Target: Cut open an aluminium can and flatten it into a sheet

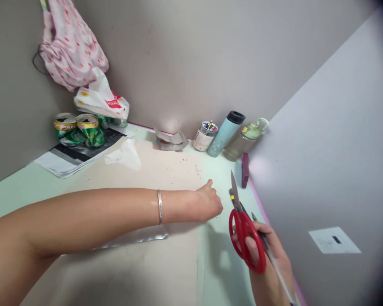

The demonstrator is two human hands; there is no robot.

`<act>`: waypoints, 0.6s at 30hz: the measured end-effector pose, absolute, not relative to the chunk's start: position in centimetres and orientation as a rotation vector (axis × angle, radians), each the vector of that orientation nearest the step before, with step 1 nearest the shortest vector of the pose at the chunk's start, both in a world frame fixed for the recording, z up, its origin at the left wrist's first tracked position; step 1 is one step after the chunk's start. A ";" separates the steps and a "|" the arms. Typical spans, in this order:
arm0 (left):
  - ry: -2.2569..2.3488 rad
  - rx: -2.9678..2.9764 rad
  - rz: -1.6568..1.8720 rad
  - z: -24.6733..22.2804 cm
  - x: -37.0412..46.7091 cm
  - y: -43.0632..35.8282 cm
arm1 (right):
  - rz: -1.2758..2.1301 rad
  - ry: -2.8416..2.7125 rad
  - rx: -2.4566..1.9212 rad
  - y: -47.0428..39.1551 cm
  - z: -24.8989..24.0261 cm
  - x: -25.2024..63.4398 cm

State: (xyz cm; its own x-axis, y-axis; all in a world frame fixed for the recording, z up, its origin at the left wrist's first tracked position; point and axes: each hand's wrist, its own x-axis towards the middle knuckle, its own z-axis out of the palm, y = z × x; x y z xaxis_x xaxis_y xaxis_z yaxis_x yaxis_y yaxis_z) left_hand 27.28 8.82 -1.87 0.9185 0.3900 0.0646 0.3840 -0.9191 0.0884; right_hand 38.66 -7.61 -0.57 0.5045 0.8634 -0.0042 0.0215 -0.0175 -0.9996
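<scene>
My left hand [210, 203] reaches across the table with its fingers curled closed. Whether anything is inside them is hidden from this side. My right hand [271, 259] grips red-handled scissors [258, 244], blades up and nearly together. A pen [274, 260] with a clear barrel lies along the same hand, held with the scissors. Behind the scissor blades shows part of a dark stick-like tool with a yellow band [232, 197]. Below my left forearm lies a shiny silver sheet [140, 238], partly covered by the arm.
Along the wall stand a pen jar [203, 140], a blue tumbler [225, 135], a green-lidded bottle [242, 142] and a purple case [245, 171]. Bent metal pieces [171, 142] lie left of them. Cut green cans [89, 129], tissues [102, 102] and papers [64, 159] occupy the left corner.
</scene>
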 end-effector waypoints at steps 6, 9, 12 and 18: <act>0.451 3.028 -0.171 -1.0 26.8 8.4 | 0.785 -0.765 -1.396 -7.6 -0.4 38.7; 0.392 3.019 -0.270 -0.1 25.8 8.9 | 0.797 -0.751 -1.394 -7.6 -0.4 38.7; 0.365 2.967 -0.323 0.7 25.2 10.4 | 0.796 -0.728 -1.397 -7.8 -0.4 38.8; 0.565 2.913 -0.039 1.7 23.3 13.9 | 0.799 -0.723 -1.397 -8.1 -0.4 39.0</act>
State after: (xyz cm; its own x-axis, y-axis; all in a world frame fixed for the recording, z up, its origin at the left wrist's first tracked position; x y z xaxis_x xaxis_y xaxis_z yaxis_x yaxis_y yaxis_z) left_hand 23.29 13.90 1.68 0.9276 0.3689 -0.0582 0.3734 -0.9129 0.1646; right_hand 39.01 -8.10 -0.44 0.5552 0.8313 -0.0255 -0.0573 0.0076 -0.9983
